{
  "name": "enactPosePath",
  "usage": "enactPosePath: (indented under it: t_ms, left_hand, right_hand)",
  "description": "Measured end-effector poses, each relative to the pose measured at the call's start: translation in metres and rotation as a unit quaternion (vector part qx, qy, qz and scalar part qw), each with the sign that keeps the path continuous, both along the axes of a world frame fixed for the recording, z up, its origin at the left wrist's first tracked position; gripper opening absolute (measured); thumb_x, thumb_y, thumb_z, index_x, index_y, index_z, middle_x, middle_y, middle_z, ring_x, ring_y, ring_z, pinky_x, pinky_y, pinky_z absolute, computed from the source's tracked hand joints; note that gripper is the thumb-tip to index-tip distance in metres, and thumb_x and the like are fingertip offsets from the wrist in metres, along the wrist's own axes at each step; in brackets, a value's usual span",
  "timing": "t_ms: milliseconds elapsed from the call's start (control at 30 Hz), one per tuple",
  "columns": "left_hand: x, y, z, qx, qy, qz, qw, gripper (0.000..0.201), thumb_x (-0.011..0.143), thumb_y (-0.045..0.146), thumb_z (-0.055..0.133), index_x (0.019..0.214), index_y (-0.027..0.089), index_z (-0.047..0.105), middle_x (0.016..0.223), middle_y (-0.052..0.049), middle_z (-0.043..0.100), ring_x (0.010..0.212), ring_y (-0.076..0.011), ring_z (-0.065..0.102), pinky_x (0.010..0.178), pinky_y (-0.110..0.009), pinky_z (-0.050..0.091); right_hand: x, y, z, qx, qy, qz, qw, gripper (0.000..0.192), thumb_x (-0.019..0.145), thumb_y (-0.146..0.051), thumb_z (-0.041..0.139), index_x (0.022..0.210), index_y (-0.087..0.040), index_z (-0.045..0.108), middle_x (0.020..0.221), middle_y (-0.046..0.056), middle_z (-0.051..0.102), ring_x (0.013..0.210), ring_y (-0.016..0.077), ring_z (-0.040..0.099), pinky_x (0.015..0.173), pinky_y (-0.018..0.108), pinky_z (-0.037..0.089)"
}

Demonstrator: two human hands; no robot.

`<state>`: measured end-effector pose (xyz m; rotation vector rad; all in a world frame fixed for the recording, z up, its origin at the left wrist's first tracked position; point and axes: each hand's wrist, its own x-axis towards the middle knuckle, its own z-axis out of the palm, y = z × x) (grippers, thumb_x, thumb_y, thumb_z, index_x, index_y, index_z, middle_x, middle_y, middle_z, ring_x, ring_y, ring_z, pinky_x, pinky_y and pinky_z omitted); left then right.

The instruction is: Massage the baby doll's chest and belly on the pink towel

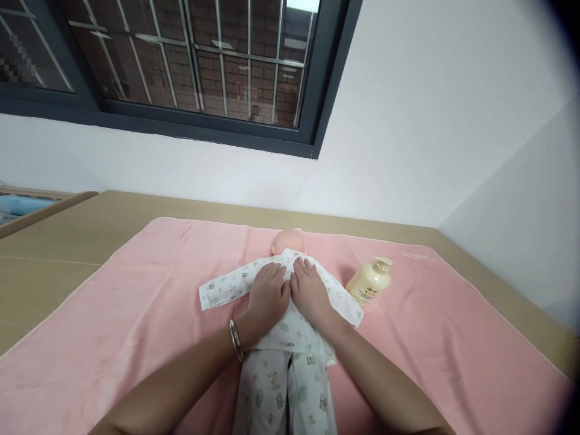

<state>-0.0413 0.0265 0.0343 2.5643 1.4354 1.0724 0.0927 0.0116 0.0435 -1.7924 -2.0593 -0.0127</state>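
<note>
Your left hand [268, 294] and right hand [310, 290] lie flat, palms down, gripping nothing, side by side on the doll [290, 326]'s chest; it lies on the pink towel [136, 314], lotion bottle [369, 281] just beside.

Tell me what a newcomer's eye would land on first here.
First, the two bare hands, left hand and right hand, laid flat side by side on the chest of a baby doll in printed white pyjamas, lying face up in the middle of a pink towel. Next, the cream pump bottle lying on the towel just right of the doll's sleeve, and a silver bangle on the left wrist.
</note>
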Motion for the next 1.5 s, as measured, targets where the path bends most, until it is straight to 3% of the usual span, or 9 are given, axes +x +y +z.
enactPosePath:
  t_ms: [233,633,867,1133,1233,1367,1500]
  left_hand:
    - [-0.008,0.026,-0.014,0.005,-0.037,-0.041,0.998,0.029,0.093,0.024,0.04,0.115,0.016,0.058,0.125,-0.013,0.059,0.119,-0.0259,0.051,0.106,-0.048,0.041]
    - [-0.007,0.022,-0.021,-0.009,-0.058,-0.03,0.998,0.036,0.092,0.025,0.04,0.123,0.014,0.056,0.132,-0.014,0.057,0.125,-0.0264,0.049,0.11,-0.049,0.036]
    - [-0.008,0.02,-0.019,-0.036,-0.018,-0.036,0.999,0.047,0.094,0.024,0.036,0.14,0.015,0.042,0.145,-0.013,0.046,0.137,-0.0261,0.038,0.114,-0.051,0.03]
    - [-0.007,0.01,-0.012,0.0,-0.005,-0.056,0.998,0.037,0.094,0.021,0.039,0.127,0.017,0.055,0.134,-0.01,0.058,0.132,-0.0271,0.044,0.111,-0.052,0.035]
    - [-0.005,-0.003,-0.009,-0.005,-0.004,-0.041,0.999,0.036,0.092,0.02,0.041,0.124,0.016,0.057,0.132,-0.012,0.058,0.131,-0.0271,0.046,0.11,-0.051,0.038]
    - [-0.004,-0.012,-0.007,-0.02,0.013,-0.018,1.0,0.038,0.09,0.019,0.044,0.126,0.014,0.056,0.133,-0.013,0.058,0.132,-0.0286,0.045,0.11,-0.051,0.039]
    - [-0.007,-0.002,-0.009,-0.01,0.023,-0.015,1.0,0.036,0.092,0.022,0.043,0.125,0.014,0.056,0.133,-0.012,0.058,0.133,-0.0294,0.042,0.112,-0.053,0.034]
  right_hand:
    - [-0.005,-0.015,-0.007,0.056,0.023,-0.011,0.998,0.039,0.094,-0.021,0.038,0.126,-0.015,0.06,0.133,0.009,0.058,0.132,0.0237,0.045,0.108,0.038,0.039]
    - [-0.007,-0.012,-0.019,0.11,0.018,-0.016,0.994,0.043,0.094,-0.022,0.039,0.132,-0.01,0.056,0.138,0.011,0.054,0.134,0.0255,0.042,0.111,0.041,0.035]
    - [-0.008,-0.012,-0.02,0.085,0.023,-0.02,0.996,0.046,0.094,-0.023,0.036,0.134,-0.008,0.053,0.141,0.012,0.05,0.136,0.0264,0.038,0.114,0.042,0.03]
    - [0.007,0.001,-0.003,-0.012,0.108,0.013,0.994,0.053,0.088,-0.018,0.04,0.141,-0.013,0.044,0.149,0.01,0.04,0.141,0.0246,0.029,0.116,0.046,0.023]
    - [0.013,0.009,-0.001,-0.012,0.125,0.033,0.992,0.051,0.087,-0.017,0.039,0.137,-0.016,0.048,0.146,0.009,0.044,0.14,0.0222,0.031,0.116,0.045,0.022]
    - [0.008,0.005,-0.003,0.001,0.094,0.015,0.995,0.051,0.089,-0.015,0.037,0.139,-0.009,0.046,0.149,0.014,0.039,0.142,0.024,0.028,0.117,0.047,0.019]
    - [-0.002,-0.012,0.002,-0.011,0.075,0.002,0.997,0.048,0.093,-0.018,0.036,0.139,-0.01,0.047,0.148,0.013,0.04,0.141,0.0242,0.03,0.114,0.042,0.029]
